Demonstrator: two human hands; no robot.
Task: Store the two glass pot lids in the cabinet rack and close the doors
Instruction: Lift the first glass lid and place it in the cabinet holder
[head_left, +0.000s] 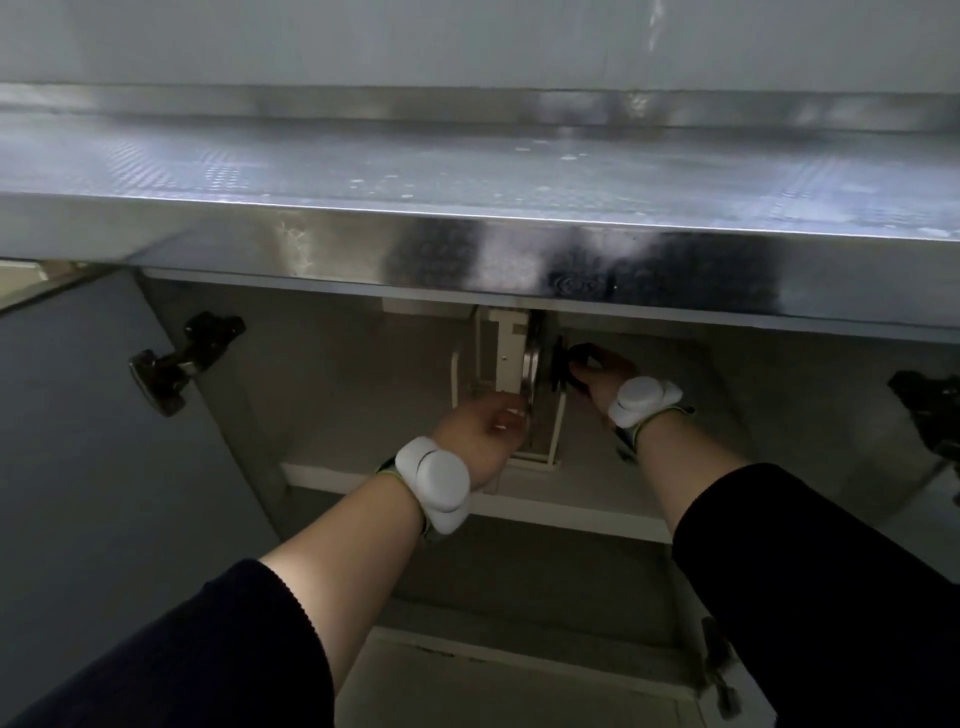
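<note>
Across the upper half of the frame we see a steel countertop, its front edge catching the light. Below it the cabinet stands open: the left door swings out at the left of the frame with a dark hinge on it, and another hinge shows at the right edge.

Both our forearms reach up into the cabinet from the bottom of the frame, dark sleeves pushed back, each wrist carrying a white band.

At centre, deep inside, a pale lid rack stands on the cabinet floor. A glass lid sits upright on edge in it, seen side-on. Our left hand is curled at the lid's lower rim, fingers bent around it. Our right hand, just right of the lid, is clenched on its black knob.
</note>
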